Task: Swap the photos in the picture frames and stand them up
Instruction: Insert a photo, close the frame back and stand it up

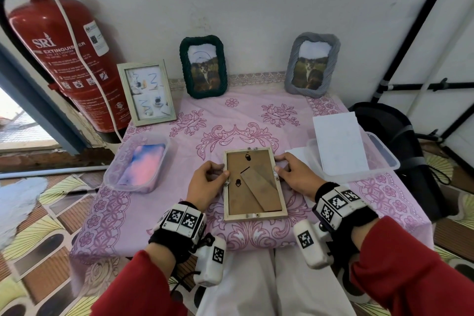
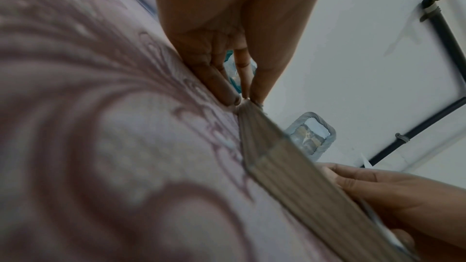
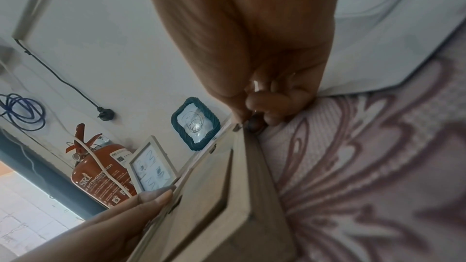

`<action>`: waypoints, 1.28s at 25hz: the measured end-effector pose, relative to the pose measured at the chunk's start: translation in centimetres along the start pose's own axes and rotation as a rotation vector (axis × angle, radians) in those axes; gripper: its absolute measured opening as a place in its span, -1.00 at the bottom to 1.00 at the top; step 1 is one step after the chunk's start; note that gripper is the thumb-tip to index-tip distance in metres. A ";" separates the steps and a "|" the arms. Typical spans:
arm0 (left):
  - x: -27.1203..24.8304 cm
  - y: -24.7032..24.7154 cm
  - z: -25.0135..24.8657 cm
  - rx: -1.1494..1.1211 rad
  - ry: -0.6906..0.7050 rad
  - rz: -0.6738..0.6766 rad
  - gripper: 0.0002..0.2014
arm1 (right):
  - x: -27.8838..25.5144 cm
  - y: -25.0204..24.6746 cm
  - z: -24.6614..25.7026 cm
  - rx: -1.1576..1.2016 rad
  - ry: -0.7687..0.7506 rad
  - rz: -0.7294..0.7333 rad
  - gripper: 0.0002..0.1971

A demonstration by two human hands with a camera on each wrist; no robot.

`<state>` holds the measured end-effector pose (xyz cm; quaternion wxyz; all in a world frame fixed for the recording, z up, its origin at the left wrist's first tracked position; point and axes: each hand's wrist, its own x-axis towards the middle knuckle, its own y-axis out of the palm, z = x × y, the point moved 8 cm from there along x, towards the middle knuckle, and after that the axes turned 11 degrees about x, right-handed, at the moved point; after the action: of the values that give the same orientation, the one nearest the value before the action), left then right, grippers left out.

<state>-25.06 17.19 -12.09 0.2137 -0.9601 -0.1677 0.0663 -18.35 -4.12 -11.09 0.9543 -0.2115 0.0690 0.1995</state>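
Pale wooden rectangular picture frame lies face down near front edge of pink floral-clothed table, brown backing board and folded easel leg up; left hand pinches its left rail, right hand pinches its right rail; backing looks still fitted, swap seemingly at opening stage; three frames stand along back edge: white wooden, dark green rope-trimmed, grey rope-trimmed; white sheet rests in clear plastic tub at right edge
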 end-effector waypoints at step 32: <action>-2.1 -0.2 -1.2 0.244 0.131 0.161 -0.78 | -2.9 -0.3 2.9 0.028 -0.397 -0.163 -0.69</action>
<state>-26.88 16.16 -10.75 0.3330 -0.9397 -0.0667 0.0401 -20.75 -4.10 -7.77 0.9651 -0.1595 -0.1350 0.1582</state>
